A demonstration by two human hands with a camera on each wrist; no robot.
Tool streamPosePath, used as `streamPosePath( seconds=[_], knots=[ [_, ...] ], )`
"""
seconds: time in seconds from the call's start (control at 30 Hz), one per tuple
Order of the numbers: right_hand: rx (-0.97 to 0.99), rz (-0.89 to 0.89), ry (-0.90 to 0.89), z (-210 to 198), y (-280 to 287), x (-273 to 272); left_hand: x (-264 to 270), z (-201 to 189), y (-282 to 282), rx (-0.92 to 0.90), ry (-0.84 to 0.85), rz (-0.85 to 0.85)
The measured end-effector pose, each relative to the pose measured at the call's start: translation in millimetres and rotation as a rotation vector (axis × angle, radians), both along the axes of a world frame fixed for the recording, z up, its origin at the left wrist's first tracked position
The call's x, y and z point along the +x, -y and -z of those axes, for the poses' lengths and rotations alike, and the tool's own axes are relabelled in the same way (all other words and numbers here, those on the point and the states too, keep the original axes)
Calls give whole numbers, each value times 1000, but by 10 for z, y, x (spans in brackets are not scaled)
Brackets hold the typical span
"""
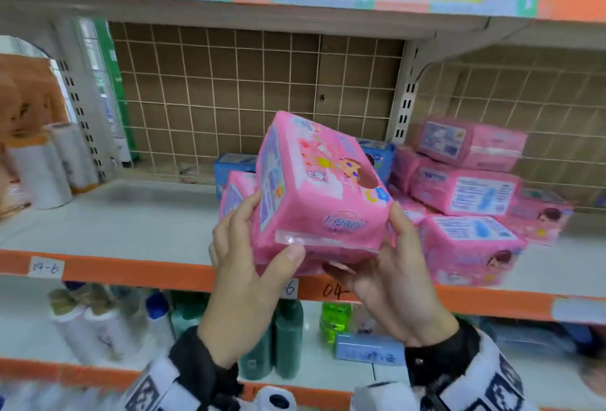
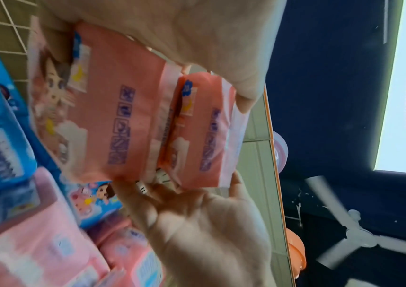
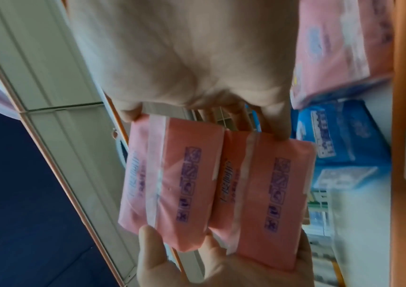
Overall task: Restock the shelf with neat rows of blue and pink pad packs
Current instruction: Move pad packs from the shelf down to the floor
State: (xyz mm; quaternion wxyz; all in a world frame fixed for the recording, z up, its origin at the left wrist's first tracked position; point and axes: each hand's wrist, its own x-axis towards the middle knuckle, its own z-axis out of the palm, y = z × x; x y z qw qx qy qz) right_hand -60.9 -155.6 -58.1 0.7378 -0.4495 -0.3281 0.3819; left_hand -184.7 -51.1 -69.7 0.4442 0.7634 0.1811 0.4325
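I hold two pink pad packs pressed together, tilted, in front of the middle shelf (image 1: 131, 213). The upper pack (image 1: 321, 187) shows a cartoon girl; the second pack (image 1: 234, 194) peeks out behind it on the left. My left hand (image 1: 255, 236) grips their left end, thumb on the front edge. My right hand (image 1: 390, 246) grips the right end, fingers underneath. The wrist views show both packs (image 2: 113, 108) (image 3: 172, 174) side by side between the two hands. A loose pile of pink packs (image 1: 465, 191) lies on the shelf to the right, with blue packs (image 1: 234, 164) behind.
A wire grid (image 1: 246, 89) backs the shelf, and the upper shelf (image 1: 295, 13) hangs overhead. White rolls (image 1: 42, 171) stand at the far left. Bare shelf board lies between the rolls and the packs. Bottles (image 1: 288, 338) fill the lower shelf.
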Motion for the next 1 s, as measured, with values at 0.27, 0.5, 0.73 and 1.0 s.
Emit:
streamPosePath(
  seconds=[0.27,0.5,0.73,1.0],
  knots=[
    [22,230,96,-37,1124,506,727,27,914,-14,37,263],
    [50,574,157,-30,2366,1212,1792,-70,1944,59,-29,512],
    [-97,817,282,73,2826,1938,2799,235,2489,-95,-204,626],
    [-373,679,199,573,2433,2751,3404,502,2388,-258,-343,329]
  ],
)
